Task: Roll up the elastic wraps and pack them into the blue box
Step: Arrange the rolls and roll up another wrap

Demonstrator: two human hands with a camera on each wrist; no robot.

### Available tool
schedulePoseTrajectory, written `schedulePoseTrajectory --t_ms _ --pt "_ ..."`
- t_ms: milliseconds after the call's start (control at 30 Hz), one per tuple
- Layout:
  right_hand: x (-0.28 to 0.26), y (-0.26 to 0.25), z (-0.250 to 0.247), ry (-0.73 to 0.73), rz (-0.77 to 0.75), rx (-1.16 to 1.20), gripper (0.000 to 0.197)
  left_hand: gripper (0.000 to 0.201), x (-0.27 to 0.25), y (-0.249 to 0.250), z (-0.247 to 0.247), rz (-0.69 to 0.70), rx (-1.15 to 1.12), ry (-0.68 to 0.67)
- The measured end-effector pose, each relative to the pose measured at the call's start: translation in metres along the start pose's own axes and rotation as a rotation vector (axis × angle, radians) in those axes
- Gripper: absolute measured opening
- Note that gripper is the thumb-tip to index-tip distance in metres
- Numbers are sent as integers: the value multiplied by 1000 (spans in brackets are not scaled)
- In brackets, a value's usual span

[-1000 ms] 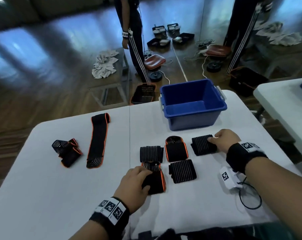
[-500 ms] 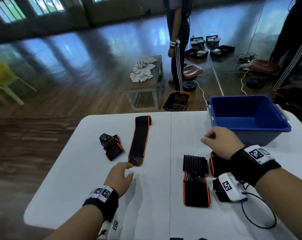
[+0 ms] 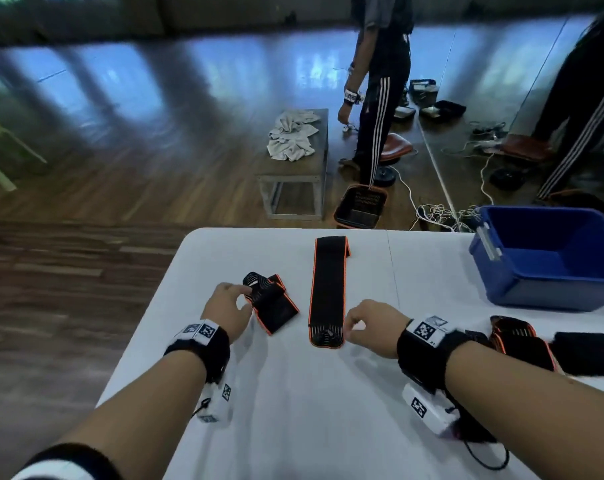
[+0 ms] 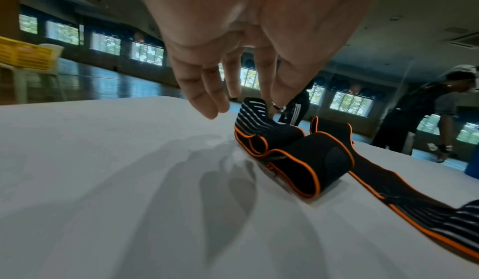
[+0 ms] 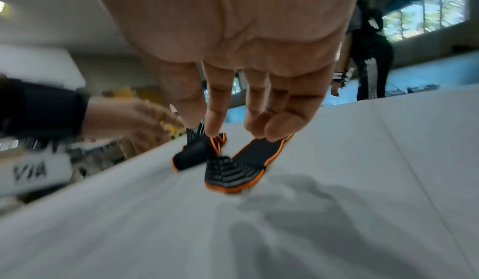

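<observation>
A loosely folded black wrap with orange edging (image 3: 271, 303) (image 4: 298, 156) lies left of centre on the white table (image 3: 293, 410). My left hand (image 3: 240, 299) (image 4: 233, 99) hovers at its striped far end with relaxed fingers, holding nothing. A long flat wrap (image 3: 328, 289) (image 5: 259, 154) lies stretched out beside it. My right hand (image 3: 354, 327) (image 5: 233, 119) hangs just over its striped near end, fingers loose and empty. The blue box (image 3: 553, 292) stands at the far right with nothing visible inside. Rolled wraps (image 3: 522, 344) lie at the right behind my right wrist.
The table's left edge runs close to my left forearm. Beyond the far edge are a black basket (image 3: 361, 206) on the floor, a low bench with grey cloths (image 3: 293, 136), cables, and a standing person (image 3: 380, 98).
Both hands left the rolled wraps and moved left to the two unrolled ones. The head view swung left, so the blue box now sits at the right edge.
</observation>
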State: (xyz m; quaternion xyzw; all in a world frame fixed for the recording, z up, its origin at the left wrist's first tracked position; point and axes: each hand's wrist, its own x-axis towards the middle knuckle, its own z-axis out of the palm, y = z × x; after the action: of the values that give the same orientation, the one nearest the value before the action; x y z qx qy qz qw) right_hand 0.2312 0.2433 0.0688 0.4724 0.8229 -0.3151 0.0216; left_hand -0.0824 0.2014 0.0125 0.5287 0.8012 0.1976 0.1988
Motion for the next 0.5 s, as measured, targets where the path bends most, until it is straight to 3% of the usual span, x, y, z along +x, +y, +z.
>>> schedulePoseTrajectory --t_ms 133,233,333,400,500 --pt "13 -12 31 -93 5 -155 16 39 27 -7 1 23 67 -81" --pt "21 -14 51 -116 47 -244 29 43 42 -8 3 34 119 -132" --pt "27 -14 62 -140 63 -330 38 35 54 -8 5 104 113 -149" --pt "29 -15 65 -105 82 -301 35 28 56 -2 6 129 69 -124" --pt "27 -21 58 50 136 -135 13 26 51 12 0 104 -19 -61"
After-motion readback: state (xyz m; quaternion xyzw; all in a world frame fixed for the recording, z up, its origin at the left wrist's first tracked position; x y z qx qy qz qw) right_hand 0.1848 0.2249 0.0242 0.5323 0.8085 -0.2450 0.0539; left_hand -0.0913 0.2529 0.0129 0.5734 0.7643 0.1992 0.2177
